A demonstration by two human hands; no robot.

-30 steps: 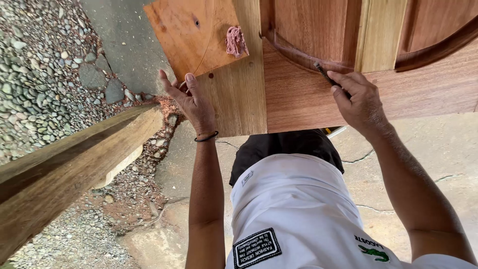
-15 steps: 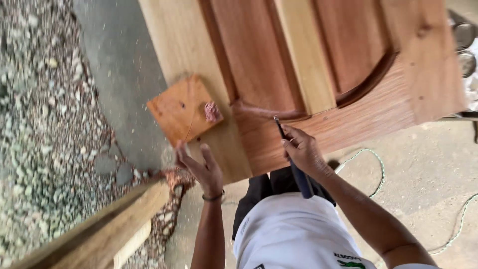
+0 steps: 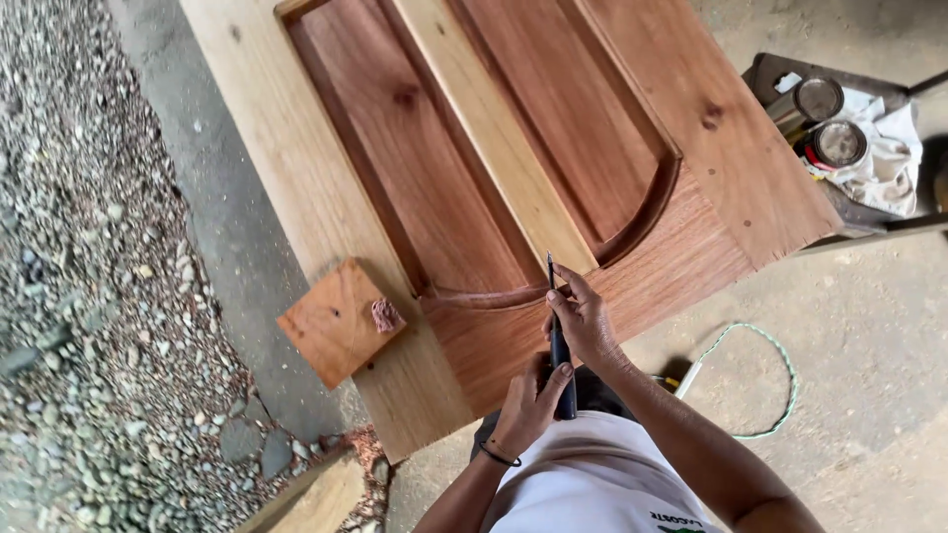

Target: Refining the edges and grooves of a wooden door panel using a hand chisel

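A wooden panelled door (image 3: 474, 158) lies flat in front of me, with pale stiles and reddish panels with a curved moulding. My right hand (image 3: 583, 321) grips a thin dark-handled tool (image 3: 559, 336) upright, its tip at the curved groove near the pale centre stile. My left hand (image 3: 528, 405) holds the lower end of the same tool's handle, a dark band on the wrist. A small square wood block (image 3: 336, 321) with a pinkish lump (image 3: 386, 315) on it rests on the door's left edge.
Gravel (image 3: 89, 296) covers the ground at left. A timber beam end (image 3: 311, 498) shows at bottom left. A green cord (image 3: 760, 385) loops on the concrete floor at right. Two metal cans (image 3: 820, 118) and a white rag sit on a stand at top right.
My left hand left the door's edge and joined the right hand on the tool. The view pulled back and shows more of the door.
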